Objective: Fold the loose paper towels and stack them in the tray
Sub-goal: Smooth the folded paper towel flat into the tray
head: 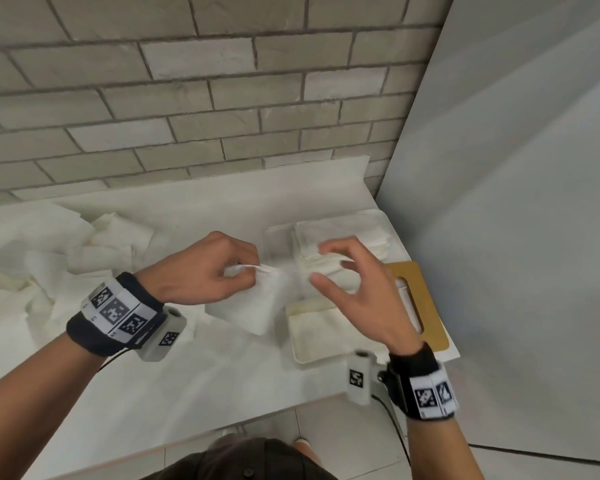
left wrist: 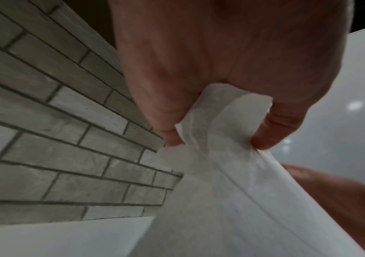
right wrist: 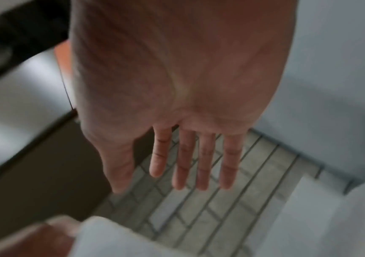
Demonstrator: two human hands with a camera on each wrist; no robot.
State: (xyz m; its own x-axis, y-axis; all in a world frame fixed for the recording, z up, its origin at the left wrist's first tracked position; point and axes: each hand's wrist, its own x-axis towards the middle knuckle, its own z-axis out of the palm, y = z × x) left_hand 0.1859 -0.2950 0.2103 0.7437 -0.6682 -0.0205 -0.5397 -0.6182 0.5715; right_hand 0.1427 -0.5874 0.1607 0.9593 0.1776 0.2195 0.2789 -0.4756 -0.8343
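My left hand [head: 222, 271] pinches the top edge of a folded white paper towel [head: 253, 306], which hangs down above the counter; the left wrist view shows the towel [left wrist: 221, 125] squeezed between thumb and fingers. My right hand [head: 340, 271] hovers to its right with fingers spread and straight [right wrist: 201, 160], holding nothing. Behind the right hand sits the white tray [head: 274, 233] with a stack of folded towels [head: 336, 230]. A pile of loose, crumpled towels [head: 42, 258] lies at the left of the counter.
A second flat white tray [head: 312, 341] lies near the counter's front right, beside a tan board with a handle slot [head: 426, 306]. A grey brick wall [head: 187, 98] backs the counter; a pale panel [head: 516, 202] closes the right side. Floor tiles show below the counter's edge.
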